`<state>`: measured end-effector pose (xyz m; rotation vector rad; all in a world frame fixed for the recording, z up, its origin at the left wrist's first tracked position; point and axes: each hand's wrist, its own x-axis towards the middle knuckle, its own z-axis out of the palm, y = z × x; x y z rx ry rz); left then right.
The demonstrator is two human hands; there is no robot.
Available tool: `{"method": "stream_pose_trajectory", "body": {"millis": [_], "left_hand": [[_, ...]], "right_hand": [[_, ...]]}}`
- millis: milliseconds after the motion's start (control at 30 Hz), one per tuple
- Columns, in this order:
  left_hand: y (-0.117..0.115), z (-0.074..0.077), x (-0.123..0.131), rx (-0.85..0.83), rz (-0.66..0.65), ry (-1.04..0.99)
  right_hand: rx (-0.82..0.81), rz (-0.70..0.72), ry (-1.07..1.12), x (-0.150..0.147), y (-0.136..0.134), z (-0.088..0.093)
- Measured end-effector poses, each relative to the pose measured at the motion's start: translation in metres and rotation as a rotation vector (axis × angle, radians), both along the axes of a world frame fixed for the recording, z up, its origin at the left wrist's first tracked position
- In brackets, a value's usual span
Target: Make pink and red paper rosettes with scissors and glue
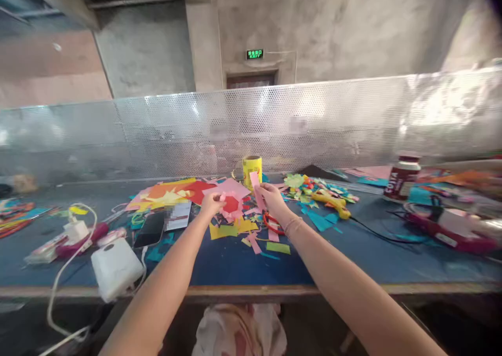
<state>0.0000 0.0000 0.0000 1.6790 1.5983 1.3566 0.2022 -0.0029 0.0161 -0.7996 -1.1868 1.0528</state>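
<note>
My left hand (212, 206) is closed, with thumb and fingers pinching the edge of a red paper piece with a pink border (231, 204). In my right hand (271, 198), a pink paper strip (255, 182) is gripped between thumb and fingers and stands nearly upright. Both hands are above the dark blue table (251, 270). Under and around them lie loose paper scraps in pink, yellow and green, with a green scrap (278, 248) nearest me. Just behind the strip stands a yellow roll (251, 169).
Right of my hands lies a yellow glue gun (332, 204) with a black cord. A dark red bottle (402, 178) stands farther right. At left are a white charger block (116, 268), cables and a dark phone (150, 229). A perforated metal screen (251, 131) borders the far side.
</note>
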Motion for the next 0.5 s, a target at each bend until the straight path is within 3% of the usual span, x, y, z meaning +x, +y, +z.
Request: {"method": "stream_pose_trajectory", "body": {"millis": [200,367,500], "left_hand": [[0.001,0.005,-0.009,0.186,0.028,-0.100],[0.002,0.010,-0.008,0.133,0.060,-0.444],[0.000,0.011,-0.004,0.098,-0.010,-0.644]], "right_hand": [[0.018,-0.048,0.025,0.006,0.011,-0.006],[0.013,-0.053,0.034,0.007,0.017,-0.010],[-0.039,-0.035,0.019,0.007,0.016,-0.009]]}}
